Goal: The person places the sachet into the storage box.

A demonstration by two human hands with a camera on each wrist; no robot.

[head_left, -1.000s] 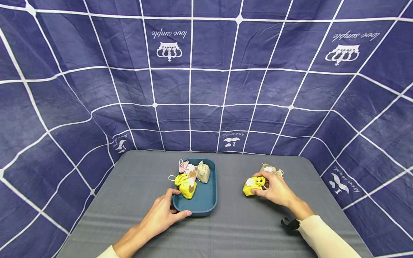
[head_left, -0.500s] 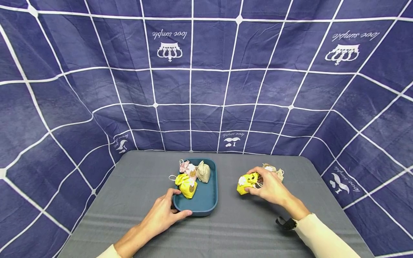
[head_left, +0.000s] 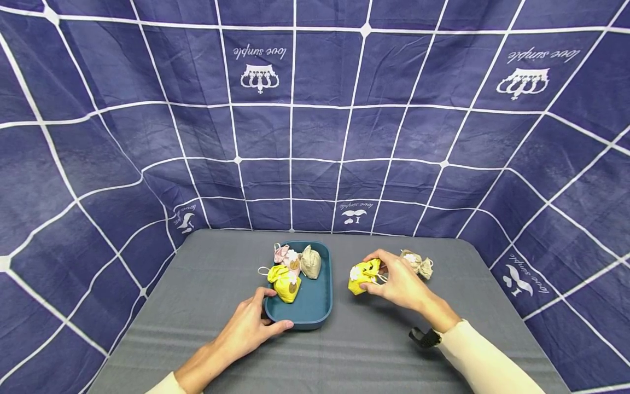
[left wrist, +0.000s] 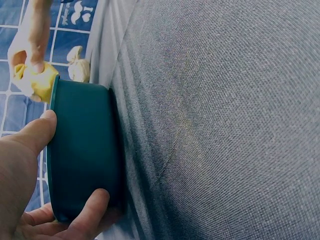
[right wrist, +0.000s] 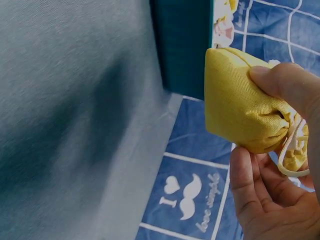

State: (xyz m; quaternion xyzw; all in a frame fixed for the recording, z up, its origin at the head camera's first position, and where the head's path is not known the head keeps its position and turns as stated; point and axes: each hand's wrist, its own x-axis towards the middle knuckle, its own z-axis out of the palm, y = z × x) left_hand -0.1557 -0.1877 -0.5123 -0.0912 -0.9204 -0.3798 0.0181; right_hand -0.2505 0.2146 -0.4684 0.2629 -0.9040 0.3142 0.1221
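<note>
Clearly soft and light, the yellow pouch dents under the fingers of the right hand, which pinches it at the gathered drawstring neck, probably the surest hold; it hangs lifted just right of the teal tray. The left hand curls round the tray's near corner. Behind the tray, the blue cloth reads "love simple", upside down.

Bright even light, soft shadows, fisheye bending at edges.
</note>
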